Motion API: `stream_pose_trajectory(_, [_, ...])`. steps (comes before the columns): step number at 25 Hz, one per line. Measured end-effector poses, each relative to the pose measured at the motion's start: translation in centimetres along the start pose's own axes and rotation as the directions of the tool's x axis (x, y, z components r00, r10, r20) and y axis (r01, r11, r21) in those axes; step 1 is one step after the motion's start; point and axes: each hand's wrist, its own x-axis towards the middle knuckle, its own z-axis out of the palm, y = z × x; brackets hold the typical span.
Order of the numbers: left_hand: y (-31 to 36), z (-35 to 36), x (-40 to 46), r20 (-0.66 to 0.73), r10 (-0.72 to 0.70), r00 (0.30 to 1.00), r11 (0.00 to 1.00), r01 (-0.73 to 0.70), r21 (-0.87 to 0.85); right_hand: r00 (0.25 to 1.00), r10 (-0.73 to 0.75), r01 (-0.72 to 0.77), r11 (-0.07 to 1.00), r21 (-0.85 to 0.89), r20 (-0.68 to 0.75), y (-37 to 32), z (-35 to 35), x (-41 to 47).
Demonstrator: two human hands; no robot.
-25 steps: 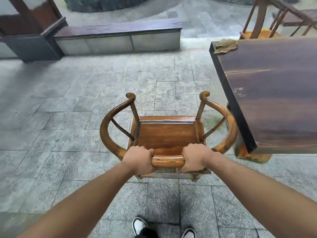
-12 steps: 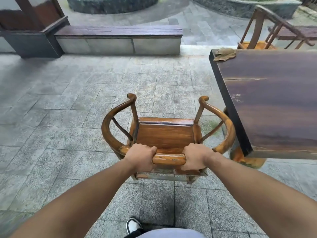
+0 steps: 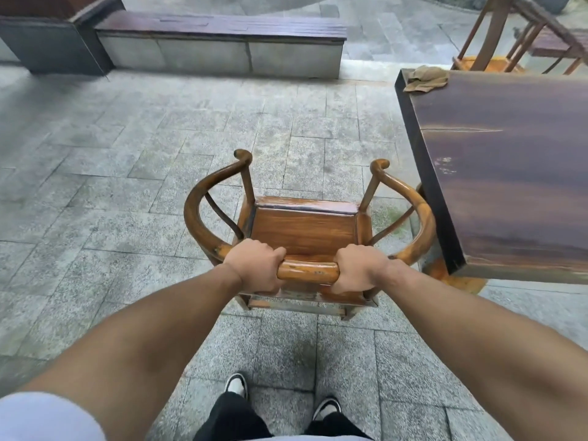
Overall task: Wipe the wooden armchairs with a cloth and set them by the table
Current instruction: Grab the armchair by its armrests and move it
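Note:
A wooden armchair point(image 3: 305, 230) with a curved horseshoe rail stands on the stone floor in front of me, its seat facing away. My left hand point(image 3: 254, 265) and my right hand point(image 3: 359, 268) both grip the top of the back rail, a short stretch of rail showing between them. The chair's right arm lies close to the near left corner of the dark wooden table point(image 3: 509, 173). A crumpled brownish cloth point(image 3: 426, 78) lies on the table's far left corner. A second wooden armchair point(image 3: 496, 36) stands beyond the table's far end.
Grey stone paving point(image 3: 127, 173) stretches to the left and ahead. A low bench with a dark wooden top point(image 3: 219, 27) runs along the back. An orange-brown table base point(image 3: 445, 275) shows under the table's near corner. My shoes point(image 3: 237, 385) are just behind the chair.
The view has shifted slightly and the chair sits a little farther from me along the table's left side. Both hands keep the same grip on the back rail.

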Motion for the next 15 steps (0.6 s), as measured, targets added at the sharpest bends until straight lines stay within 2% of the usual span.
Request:
stream_pose_trajectory(8, [-1.2,0.1,-0.4,-0.071,0.150,0.986,0.988,-0.152,-0.019,0.997,0.076,-0.078,0.994,0.078,0.029,-1.2,-0.4,-0.4])
stream_pose_trajectory(15, [-6.6,1.8,0.6,-0.100,0.230,0.968,0.972,-0.233,-0.019,0.985,0.171,-0.171,0.981,0.096,0.013,-4.9,-0.8,2.0])
